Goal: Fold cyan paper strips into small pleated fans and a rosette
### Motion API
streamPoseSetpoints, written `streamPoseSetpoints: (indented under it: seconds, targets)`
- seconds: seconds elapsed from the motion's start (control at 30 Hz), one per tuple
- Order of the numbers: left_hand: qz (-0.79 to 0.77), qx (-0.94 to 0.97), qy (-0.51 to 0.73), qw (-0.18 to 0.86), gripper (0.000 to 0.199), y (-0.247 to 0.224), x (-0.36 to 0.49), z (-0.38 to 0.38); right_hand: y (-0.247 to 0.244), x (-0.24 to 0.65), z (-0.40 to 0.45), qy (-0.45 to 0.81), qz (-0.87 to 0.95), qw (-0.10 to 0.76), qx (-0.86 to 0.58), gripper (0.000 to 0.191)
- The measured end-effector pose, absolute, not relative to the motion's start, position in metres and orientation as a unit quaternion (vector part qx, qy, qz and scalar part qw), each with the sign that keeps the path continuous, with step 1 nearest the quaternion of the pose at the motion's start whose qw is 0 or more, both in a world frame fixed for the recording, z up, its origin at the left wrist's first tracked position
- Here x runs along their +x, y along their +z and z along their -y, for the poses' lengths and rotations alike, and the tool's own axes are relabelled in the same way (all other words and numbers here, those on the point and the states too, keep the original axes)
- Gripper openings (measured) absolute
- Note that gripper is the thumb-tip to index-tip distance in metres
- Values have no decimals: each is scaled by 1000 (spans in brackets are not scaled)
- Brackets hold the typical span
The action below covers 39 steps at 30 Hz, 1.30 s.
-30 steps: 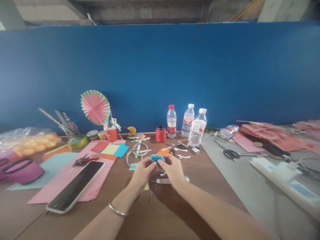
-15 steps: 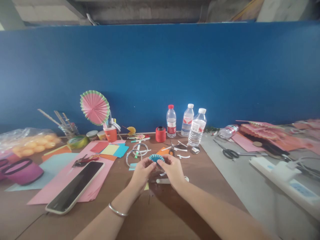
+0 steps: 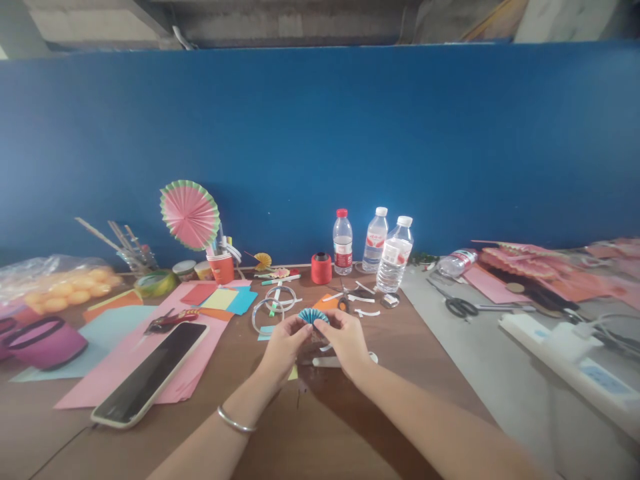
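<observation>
A small pleated blue paper fan [image 3: 313,315] is spread between my two hands, above the brown table. My left hand [image 3: 289,337] pinches its left side, and my right hand [image 3: 345,333] pinches the right side. Both hands are closed, with the thumbs close together at the fan's lower middle. Under my right hand lies a white-handled tool [image 3: 324,362], partly hidden. Just beyond the hands are scissors [image 3: 343,303], an orange paper piece [image 3: 325,303], white paper scraps [image 3: 367,313] and a coil of clear tubing [image 3: 265,315].
A red thread spool [image 3: 321,269] and water bottles [image 3: 343,241] stand at the back. To the left, a phone [image 3: 153,377] lies on pink paper [image 3: 80,393]. A large pink fan [image 3: 189,217] rises by a red cup [image 3: 221,269]. A power strip [image 3: 565,360] sits right.
</observation>
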<state>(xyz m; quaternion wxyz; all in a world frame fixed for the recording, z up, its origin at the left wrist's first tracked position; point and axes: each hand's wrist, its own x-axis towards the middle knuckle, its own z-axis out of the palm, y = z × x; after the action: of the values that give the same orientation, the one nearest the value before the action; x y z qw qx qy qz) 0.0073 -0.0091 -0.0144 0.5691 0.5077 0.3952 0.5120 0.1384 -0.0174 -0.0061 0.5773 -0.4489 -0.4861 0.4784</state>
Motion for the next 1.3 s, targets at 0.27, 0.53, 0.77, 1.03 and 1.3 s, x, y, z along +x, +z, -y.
streamPoseSetpoints:
  seconds: [0.27, 0.53, 0.77, 1.03, 1.3]
  targets:
    - [-400, 522, 499, 565, 13, -16, 5, 8, -7, 139, 18, 490, 482, 577, -442, 30]
    - [-407, 526, 489, 565, 13, -14, 6, 9, -8, 137, 18, 495, 473, 581, -440, 26]
    - [-412, 529, 485, 561, 14, -12, 6, 10, -11, 138, 16, 507, 465, 579, -438, 25]
    - [-416, 528, 482, 562, 15, -13, 6, 9, -6, 137, 18, 512, 463, 576, -437, 25]
    - [-425, 532, 481, 552, 17, -11, 8, 10, -8, 138, 17, 501, 473, 576, -440, 34]
